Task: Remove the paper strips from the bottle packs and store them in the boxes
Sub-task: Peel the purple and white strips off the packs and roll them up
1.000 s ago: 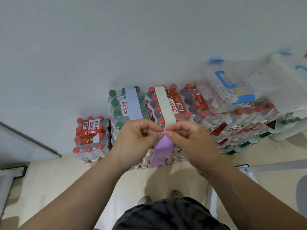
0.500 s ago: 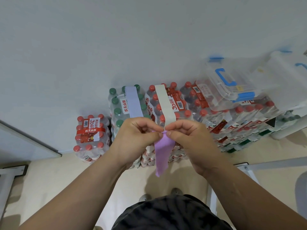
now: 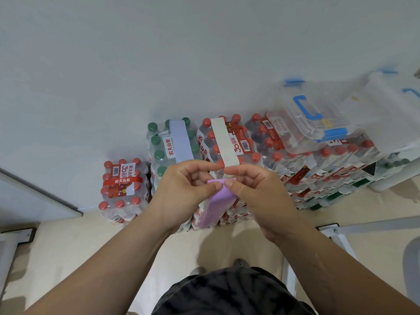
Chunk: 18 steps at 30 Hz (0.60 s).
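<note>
The purple strip [image 3: 216,205] has changed shape in my hands. A second ago it hung flat and straight down. Then it twisted and its low end went thin and pointy. Now it looks wide again, it slants down to the left, and its low end sits higher up than it did. My left hand [image 3: 181,192] and right hand [image 3: 256,194] pinch its top, and my pointing fingers [image 3: 201,165] have come a little apart, leaving a small gap.

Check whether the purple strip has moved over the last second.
Yes. The purple strip still hangs pinched below the white strip, but its lower end has swung left, toward the green-cap pack.
</note>
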Tool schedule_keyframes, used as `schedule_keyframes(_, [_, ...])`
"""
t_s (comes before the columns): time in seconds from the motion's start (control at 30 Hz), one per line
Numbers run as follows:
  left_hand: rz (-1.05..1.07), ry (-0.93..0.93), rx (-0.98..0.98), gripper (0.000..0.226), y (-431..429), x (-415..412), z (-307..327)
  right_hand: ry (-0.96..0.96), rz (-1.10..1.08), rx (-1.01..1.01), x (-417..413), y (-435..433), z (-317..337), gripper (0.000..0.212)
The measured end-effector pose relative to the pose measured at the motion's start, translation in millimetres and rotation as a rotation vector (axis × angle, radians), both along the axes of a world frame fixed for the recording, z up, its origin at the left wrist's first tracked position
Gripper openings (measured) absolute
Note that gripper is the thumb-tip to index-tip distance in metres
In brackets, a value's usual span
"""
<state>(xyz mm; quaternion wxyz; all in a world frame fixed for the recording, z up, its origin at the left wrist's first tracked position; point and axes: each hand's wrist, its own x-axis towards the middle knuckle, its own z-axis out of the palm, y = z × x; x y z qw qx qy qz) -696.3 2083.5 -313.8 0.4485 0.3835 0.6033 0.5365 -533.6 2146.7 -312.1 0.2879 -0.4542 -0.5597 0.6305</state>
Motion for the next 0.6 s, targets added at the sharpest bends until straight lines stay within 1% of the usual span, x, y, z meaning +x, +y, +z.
schedule_keyframes(0.13, [0.004,0.022,-0.017,0.013,3.6,-2.0,-3.0,-0.009,-0.003,0.028,-1.2,0.8,-0.8,0.018])
schedule_keyframes(0.3, [0.006,-0.002,0.056,0.015,8.5,-3.6,-0.8,0.017,0.007,0.043,-3.7,2.4,0.8,0.015])
schedule_keyframes(0.47, [-0.005,0.009,0.073,0.019,12.0,-6.9,-0.8,0.013,-0.001,0.055,-6.4,2.7,1.8,0.01])
schedule_keyframes(0.6, [-0.021,0.021,0.079,0.021,11.2,-10.5,-2.4,0.007,0.005,0.065,-8.2,4.0,1.3,0.011])
